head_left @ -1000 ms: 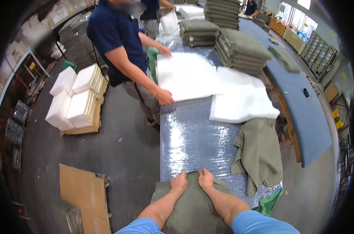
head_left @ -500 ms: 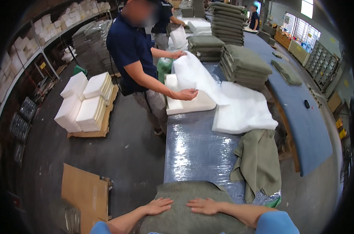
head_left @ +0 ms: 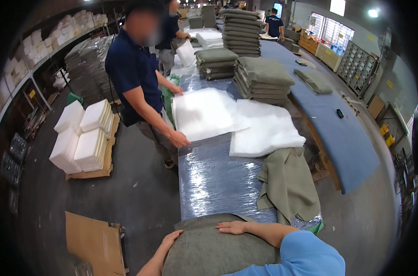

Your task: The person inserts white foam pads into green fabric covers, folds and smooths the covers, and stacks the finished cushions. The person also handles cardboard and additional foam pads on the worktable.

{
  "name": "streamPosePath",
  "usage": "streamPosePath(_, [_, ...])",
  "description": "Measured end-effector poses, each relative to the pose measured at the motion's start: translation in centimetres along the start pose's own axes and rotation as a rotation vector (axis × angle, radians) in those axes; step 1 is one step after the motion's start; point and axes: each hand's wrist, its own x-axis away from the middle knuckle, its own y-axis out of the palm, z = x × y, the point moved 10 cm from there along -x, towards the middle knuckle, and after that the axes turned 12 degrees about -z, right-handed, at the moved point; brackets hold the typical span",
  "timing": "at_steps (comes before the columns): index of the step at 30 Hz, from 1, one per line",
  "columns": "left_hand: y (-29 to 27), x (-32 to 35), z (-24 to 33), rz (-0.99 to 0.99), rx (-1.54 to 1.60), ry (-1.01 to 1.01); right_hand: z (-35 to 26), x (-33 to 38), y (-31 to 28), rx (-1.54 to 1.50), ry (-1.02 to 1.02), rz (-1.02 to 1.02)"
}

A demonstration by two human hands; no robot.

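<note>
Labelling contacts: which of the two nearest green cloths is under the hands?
The spread-out cloth, beneath the left hand and right hand; the rumpled cloth, farther right, is clear of both.

Grey-green cloth (head_left: 209, 250) is cut off at the lower edge, as is the left forearm (head_left: 154, 263). The palm of the right hand (head_left: 232, 227) is hidden against it. The near co-worker (head_left: 133, 78), head blurred, partly blocks a second worker (head_left: 168, 37). I can't identify the small black object (head_left: 340, 113) on the blue table (head_left: 356, 158).
</note>
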Motion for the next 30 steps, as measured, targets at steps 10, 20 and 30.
streamPosePath(10, [4.3, 16.9, -0.1, 0.128, 0.905, 0.372, -2.6, 20.9, 2.9, -0.78, -0.115, 0.281])
streamPosePath(20, [0.6, 10.5, -1.2, 0.242, 0.237, 0.437, 2.3, 18.3, 2.9, -0.683, -0.013, 0.336])
streamPosePath(30, [0.6, 7.4, -1.3, 0.207, 0.383, 0.399, 6.3, 12.3, 1.1, -0.547, 0.296, 0.197])
